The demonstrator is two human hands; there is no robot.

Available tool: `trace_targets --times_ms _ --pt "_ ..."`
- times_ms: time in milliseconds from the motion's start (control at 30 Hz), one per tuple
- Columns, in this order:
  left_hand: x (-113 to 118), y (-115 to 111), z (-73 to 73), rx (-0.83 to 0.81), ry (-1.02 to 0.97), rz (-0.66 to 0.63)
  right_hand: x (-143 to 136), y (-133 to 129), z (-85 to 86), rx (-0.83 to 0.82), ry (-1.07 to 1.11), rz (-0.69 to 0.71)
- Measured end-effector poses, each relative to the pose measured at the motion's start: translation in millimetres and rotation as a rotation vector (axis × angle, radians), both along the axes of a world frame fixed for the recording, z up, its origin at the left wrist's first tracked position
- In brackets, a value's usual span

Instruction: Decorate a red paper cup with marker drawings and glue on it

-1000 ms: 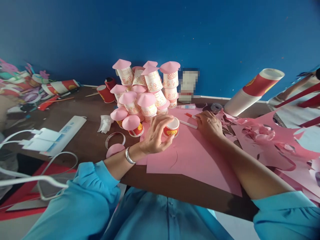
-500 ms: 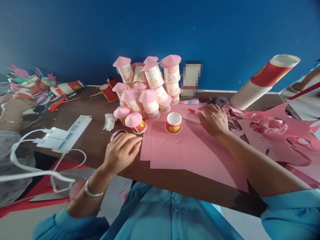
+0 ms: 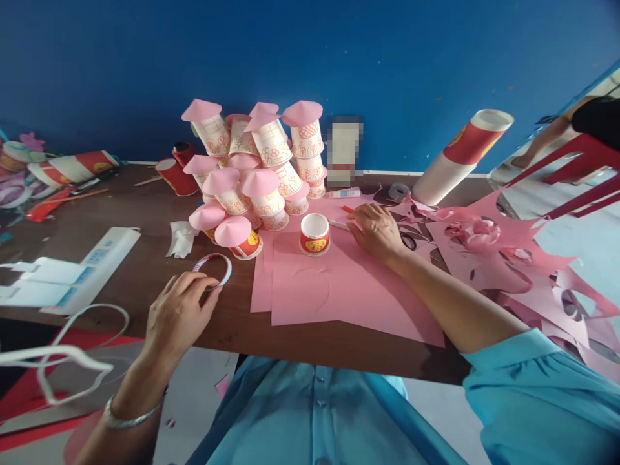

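My left hand is closed, thumb and fingertips pinching the near edge of a narrow tape roll at the table's left middle. My right hand rests palm down on pink paper, fingers loosely bent and apart. By its fingertips lie a red-tipped pen and a thin white stick, both partly hidden. Left of that hand, a red and white paper cup stands on the paper. A curved line is drawn on the sheet before it.
Several paper-cup towers with pink cone roofs stand at the back. A tall cup stack leans at the right, beside cut pink scraps. At left are a power strip, crumpled tissue and a red-handled tool.
My left hand has moved onto the tape roll and taken hold of its edge. My right hand stays on the paper. The view has turned slightly right.
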State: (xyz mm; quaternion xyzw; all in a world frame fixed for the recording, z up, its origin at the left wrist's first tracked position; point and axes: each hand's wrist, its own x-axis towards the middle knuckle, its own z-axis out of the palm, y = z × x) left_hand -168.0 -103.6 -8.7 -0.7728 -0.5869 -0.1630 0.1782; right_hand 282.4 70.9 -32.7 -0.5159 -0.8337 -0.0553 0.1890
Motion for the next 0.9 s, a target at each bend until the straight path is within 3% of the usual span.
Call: trace_targets --times_ms 167,267,367,467,533,700,900 --pt "25.1 -15.4 20.6 0.012 -0.16 -0.123 -1.2 -3.9 4.3 -0.071 0.005 0.01" --pt "50.2 -24.5 33.8 -0.063 -0.41 -0.205 0.1 -3.9 2.5 -0.077 0.029 0.004" --pt "68.8 -25.0 38.0 -0.217 -0.704 -0.268 1.3 -2.7 -0.7 -0.066 0.044 0.014" --pt "75.6 -19.6 35.3 -0.273 -0.803 -0.29 0.6 -2.9 -0.4 -0.069 0.028 0.023" --pt "75.5 -15.4 32.3 -0.214 -0.68 -0.29 -0.9 -4.0 2.0 -0.081 0.01 0.011" --pt "63.2 -9.9 22.7 0.045 -0.073 -0.263 -6.0 -6.4 10.2 -0.141 -0.041 -0.011" --pt "43.3 -4.6 14.2 0.066 0.063 -0.254 -7.5 -4.1 15.9 -0.172 -0.052 -0.008"
